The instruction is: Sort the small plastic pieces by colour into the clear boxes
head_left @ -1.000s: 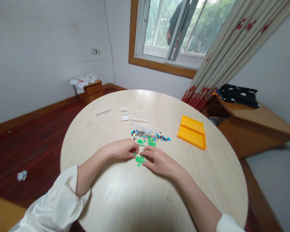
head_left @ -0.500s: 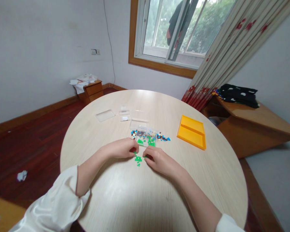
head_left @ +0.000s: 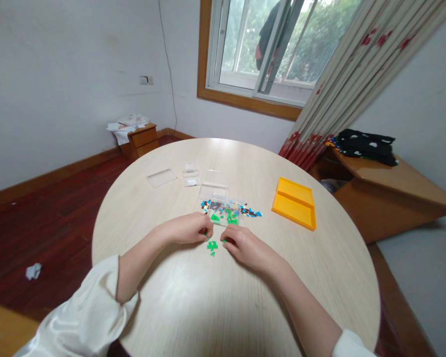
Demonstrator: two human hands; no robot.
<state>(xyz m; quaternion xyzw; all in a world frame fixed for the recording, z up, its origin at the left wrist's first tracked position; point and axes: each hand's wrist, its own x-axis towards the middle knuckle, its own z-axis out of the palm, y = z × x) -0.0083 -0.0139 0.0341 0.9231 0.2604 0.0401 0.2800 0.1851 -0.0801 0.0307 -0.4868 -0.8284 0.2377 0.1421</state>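
Green pieces [head_left: 212, 245] lie in a loose little cluster near the middle of the pale round desk [head_left: 193, 307], between the two hands. Counting from that cluster, with twelve straight ahead, the left hand [head_left: 193, 229] comes in at ten o'clock and the right hand [head_left: 241, 243] at three. They are apart from each other, fingers curled down. A bit of green shows at the right fingertips and another just under the left ones; whether either is gripped, I cannot tell.

A clear case [head_left: 224, 223] sits near, at one o'clock, with more green showing in it. Blue, brown and cream pieces [head_left: 253, 213] are scattered on both sides of it; some show through the plastic. At twelve, behind, stands an open clear box [head_left: 213, 191], with a smaller clear box [head_left: 192, 182] at eleven and a flat clear lid [head_left: 161, 178] at half past ten. A yellow two-part tray [head_left: 295, 210] lies well apart at two o'clock
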